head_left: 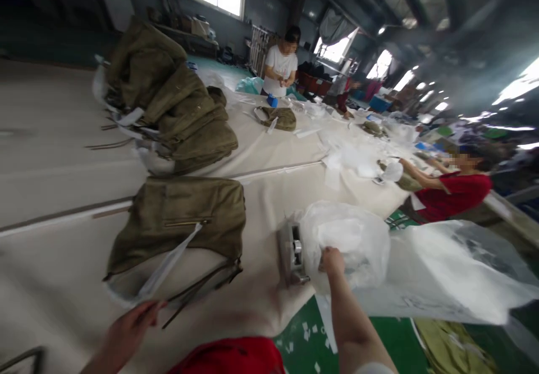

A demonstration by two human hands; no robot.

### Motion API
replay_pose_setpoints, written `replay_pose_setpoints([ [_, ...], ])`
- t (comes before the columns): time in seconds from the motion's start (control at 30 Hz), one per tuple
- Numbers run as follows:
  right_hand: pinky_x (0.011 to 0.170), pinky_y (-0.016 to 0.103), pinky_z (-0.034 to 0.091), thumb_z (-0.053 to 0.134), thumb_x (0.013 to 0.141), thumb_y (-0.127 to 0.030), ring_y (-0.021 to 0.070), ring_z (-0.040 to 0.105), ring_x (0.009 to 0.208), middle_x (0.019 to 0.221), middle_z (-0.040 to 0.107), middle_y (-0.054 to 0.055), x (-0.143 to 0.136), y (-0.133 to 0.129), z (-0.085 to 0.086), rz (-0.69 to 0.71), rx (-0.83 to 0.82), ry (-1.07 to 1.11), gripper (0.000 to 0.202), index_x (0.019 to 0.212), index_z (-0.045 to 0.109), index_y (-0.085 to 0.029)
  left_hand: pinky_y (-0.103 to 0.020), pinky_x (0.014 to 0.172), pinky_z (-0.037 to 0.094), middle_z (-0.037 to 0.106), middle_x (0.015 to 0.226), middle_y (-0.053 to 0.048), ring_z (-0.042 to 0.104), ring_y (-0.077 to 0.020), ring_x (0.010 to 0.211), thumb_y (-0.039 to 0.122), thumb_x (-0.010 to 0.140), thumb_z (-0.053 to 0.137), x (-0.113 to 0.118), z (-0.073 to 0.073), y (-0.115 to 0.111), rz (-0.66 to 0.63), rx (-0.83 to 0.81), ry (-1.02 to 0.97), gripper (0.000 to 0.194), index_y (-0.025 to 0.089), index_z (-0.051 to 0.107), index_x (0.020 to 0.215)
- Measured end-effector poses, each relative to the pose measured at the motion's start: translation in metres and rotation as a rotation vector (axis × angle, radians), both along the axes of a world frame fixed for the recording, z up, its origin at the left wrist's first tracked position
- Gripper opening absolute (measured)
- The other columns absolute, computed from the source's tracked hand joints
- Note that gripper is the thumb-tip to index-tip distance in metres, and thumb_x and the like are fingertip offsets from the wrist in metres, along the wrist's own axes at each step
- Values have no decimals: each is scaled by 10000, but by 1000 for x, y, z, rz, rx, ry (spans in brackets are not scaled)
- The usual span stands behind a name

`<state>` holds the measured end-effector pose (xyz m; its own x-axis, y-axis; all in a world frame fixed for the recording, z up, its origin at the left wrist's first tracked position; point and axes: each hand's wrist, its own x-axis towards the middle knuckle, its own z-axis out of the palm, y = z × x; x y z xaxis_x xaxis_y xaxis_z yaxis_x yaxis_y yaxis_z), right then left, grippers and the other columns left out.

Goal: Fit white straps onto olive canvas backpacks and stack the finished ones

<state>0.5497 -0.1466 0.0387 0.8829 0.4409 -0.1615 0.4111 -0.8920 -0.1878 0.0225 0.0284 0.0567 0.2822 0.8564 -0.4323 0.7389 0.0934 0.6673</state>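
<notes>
Left hand low in frame, fingers pinched shut on the end of a white strip that runs up across the folded olive garment lying flat on the cream surface. Can't tell if the strip is a bag edge or a paper tag; it lies over the garment's front, near the zip. Dark straps trail off the garment's lower edge toward the person.

Right hand reached out fwd, closed on a crumpled clear plastic bag, bunched up w/ hand at its lower-middle. Bag sits just beside a grey tape dispenser at the surface edge. More clear plastic sheeting spreads off to the right, hanging past the edge over green floor.

Progress, judged from layout: garment is folded and laid out but not bagged, nothing around it yet. Bag is in hand but bunched, mouth not visibly opened. So early in this piece: opening, inserting, sealing all look undone. Stack of same olive garments sits further back on surface, also w/o visible bags on most, so plenty left.

Two other ppl at work at the far and right sides of the surface, their hands well apart from these.
</notes>
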Motion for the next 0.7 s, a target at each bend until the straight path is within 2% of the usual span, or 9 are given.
replay_pose_setpoints([
  [0.1, 691, 358, 492, 444, 827, -280, 291, 699, 832, 939, 717, 198, 8, -6, -7, 53, -77, 6, 335, 875, 758, -176, -301, 634, 492, 617, 570, -2, 603, -210, 621, 832, 570, 445, -12, 4, -2, 125, 0, -132, 628, 255, 666, 680],
  [0.17, 640, 364, 482, 466, 809, -310, 300, 698, 778, 899, 722, 195, 17, -15, -12, 76, -40, -18, 321, 851, 762, -193, -280, 597, 471, 595, 575, -1, 570, -184, 586, 733, 637, 480, -22, 10, -2, 175, 22, -147, 535, 229, 656, 682],
  [0.23, 567, 386, 465, 469, 790, -332, 320, 683, 688, 779, 714, 188, 24, -27, -15, -2, 29, -95, 315, 782, 753, -195, -257, 552, 436, 592, 611, 4, 533, -155, 558, 653, 678, 499, -37, 15, 0, 277, 68, -141, 468, 215, 656, 729],
  [0.37, 499, 423, 438, 494, 756, -353, 341, 628, 573, 555, 623, 119, 18, -41, 1, -280, 380, -364, 245, 702, 692, -219, -227, 440, 301, 570, 701, 19, 392, -89, 469, 593, 669, 524, -74, 21, 8, 602, 119, -226, 540, 182, 636, 1000],
  [0.43, 542, 416, 471, 508, 760, -327, 318, 636, 603, 586, 625, 101, -5, -33, 21, -290, 629, -472, 205, 773, 680, -217, -223, 431, 258, 560, 737, 18, 347, -69, 453, 564, 650, 533, -87, 22, 13, 679, 109, -312, 606, 158, 589, 1095],
  [0.47, 583, 408, 493, 504, 771, -310, 302, 647, 640, 639, 641, 104, -24, -26, 33, -231, 740, -498, 205, 822, 674, -207, -223, 437, 262, 563, 762, 10, 355, -65, 459, 544, 641, 538, -90, 24, 15, 686, 104, -347, 615, 150, 573, 1111],
  [0.57, 775, 436, 513, 523, 794, -315, 292, 644, 859, 883, 666, 141, -102, 7, 71, 179, 892, -455, 231, 924, 652, -175, -231, 494, 334, 586, 858, -29, 446, -76, 535, 474, 612, 559, -83, 32, 21, 638, 77, -415, 569, 145, 568, 1077],
  [0.63, 833, 420, 520, 552, 816, -309, 260, 635, 940, 1027, 659, 134, -165, 32, 92, 538, 939, -242, 208, 950, 657, -190, -227, 504, 329, 601, 910, -44, 438, -69, 547, 448, 610, 577, -68, 42, 24, 574, 29, -450, 544, 149, 572, 1065],
  [0.7, 888, 395, 522, 514, 855, -237, 230, 625, 1026, 1141, 645, 120, -224, 55, 106, 893, 897, 18, 218, 1009, 668, -216, -218, 479, 264, 626, 941, -46, 360, -47, 501, 469, 648, 590, -50, 52, 28, 489, -29, -473, 545, 156, 577, 1095],
])
